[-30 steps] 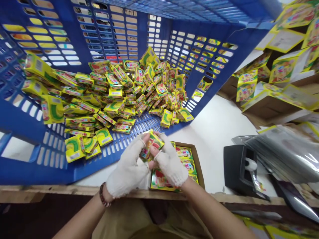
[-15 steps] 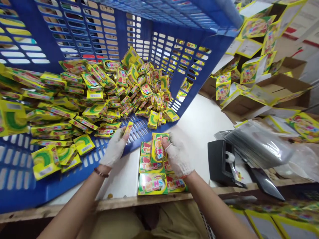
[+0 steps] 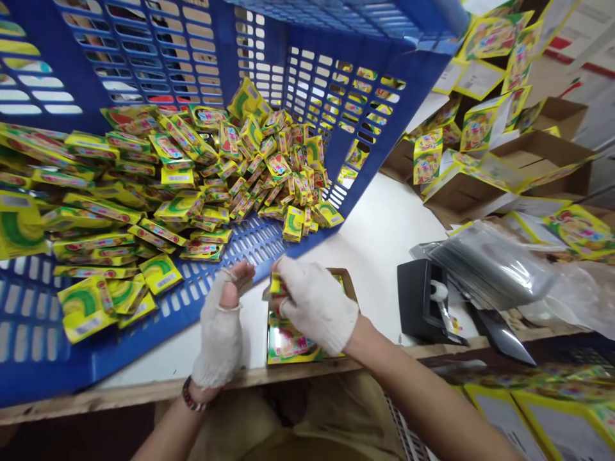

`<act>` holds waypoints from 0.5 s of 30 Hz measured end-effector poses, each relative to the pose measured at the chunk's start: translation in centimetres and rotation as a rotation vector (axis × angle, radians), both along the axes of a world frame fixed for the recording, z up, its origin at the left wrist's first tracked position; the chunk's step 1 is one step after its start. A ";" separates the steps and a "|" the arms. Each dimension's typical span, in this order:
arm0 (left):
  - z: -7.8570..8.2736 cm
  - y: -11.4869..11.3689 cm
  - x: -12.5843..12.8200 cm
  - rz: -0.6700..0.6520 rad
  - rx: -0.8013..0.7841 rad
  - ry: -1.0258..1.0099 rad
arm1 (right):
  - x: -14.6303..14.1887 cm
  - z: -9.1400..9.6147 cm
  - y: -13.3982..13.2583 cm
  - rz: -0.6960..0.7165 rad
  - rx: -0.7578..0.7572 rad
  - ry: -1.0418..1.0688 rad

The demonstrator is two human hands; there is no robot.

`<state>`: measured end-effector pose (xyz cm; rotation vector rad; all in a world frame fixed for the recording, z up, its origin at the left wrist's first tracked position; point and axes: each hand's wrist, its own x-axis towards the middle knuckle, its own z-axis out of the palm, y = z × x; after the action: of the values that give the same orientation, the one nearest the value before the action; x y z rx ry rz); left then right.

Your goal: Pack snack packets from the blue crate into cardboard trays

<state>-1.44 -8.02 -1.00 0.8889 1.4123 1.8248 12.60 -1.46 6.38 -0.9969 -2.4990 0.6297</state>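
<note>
Curling over a carton, right hand palm-down — grasp unclear, left hand empty, loosely extended

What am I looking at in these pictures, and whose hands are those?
They're a person's own bare-tipped, white-gloved hands; there's no robot. One camera, worn on that person's head, looks forward and down. The left hand is open and looks empty. The right hand is over a shallow carton of small boxes; whether it grips one is hard to see. A blue crate of yellow boxes sits on the white table. Clear plastic bags lie to the right.
</note>
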 end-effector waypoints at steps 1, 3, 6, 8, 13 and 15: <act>-0.2 -0.1 0.4 -0.021 0.000 0.004 | 0.2 -0.2 -0.3 0.032 0.091 -0.107; -0.5 -0.4 1.3 -0.070 -0.057 0.072 | 0.7 -0.8 -0.6 0.071 0.188 -0.181; -0.7 -0.9 2.6 -0.133 -0.172 0.186 | 2.3 -1.9 -0.6 0.010 0.193 -0.075; -0.9 -1.1 3.1 -0.168 -0.183 0.229 | 3.1 -2.8 -0.6 -0.005 0.172 -0.023; -1.1 -1.7 3.5 -0.225 -0.107 0.488 | 3.0 -3.7 -1.0 0.063 0.211 -0.181; -0.9 -1.9 3.4 -0.237 -0.071 0.604 | 3.6 -2.7 -0.4 0.058 0.079 -0.148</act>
<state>1.94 -9.93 -1.89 1.5834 1.6207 1.3724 16.18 -1.91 3.65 -0.9775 -2.6676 0.4858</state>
